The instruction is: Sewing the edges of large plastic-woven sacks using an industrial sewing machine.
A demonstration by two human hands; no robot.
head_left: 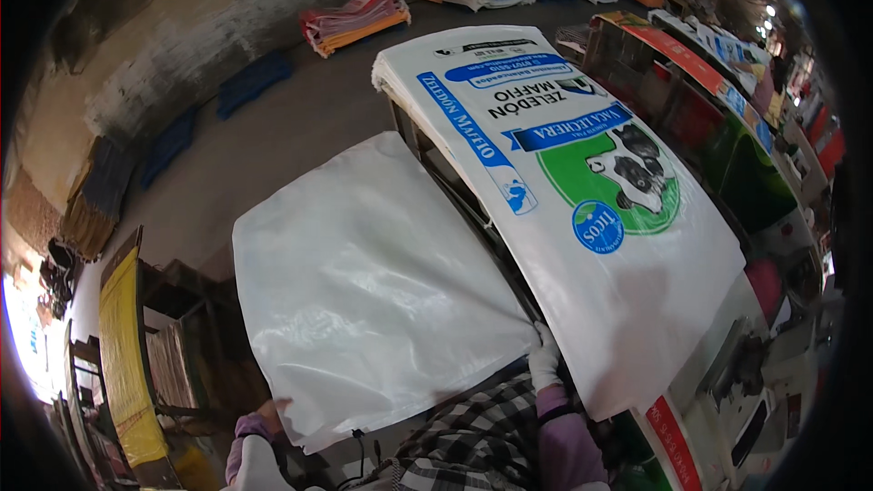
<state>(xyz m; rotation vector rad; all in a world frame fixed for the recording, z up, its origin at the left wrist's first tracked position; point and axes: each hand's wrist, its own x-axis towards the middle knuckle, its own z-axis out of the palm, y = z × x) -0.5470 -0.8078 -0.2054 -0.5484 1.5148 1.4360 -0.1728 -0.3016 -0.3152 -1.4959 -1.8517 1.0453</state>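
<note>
Two hands are showing below the printed sack (582,191): the left hand (259,427) and the right hand (544,359), each sitting at an edge of one plain white bag (364,291) lying just left of that sack. One printed sack stack is lying on top. Beyond the sack, on the floor (300,127), three piles of folded sacks (355,18) are lying, and two dark blue bundles (255,82) are sitting to their left
</note>
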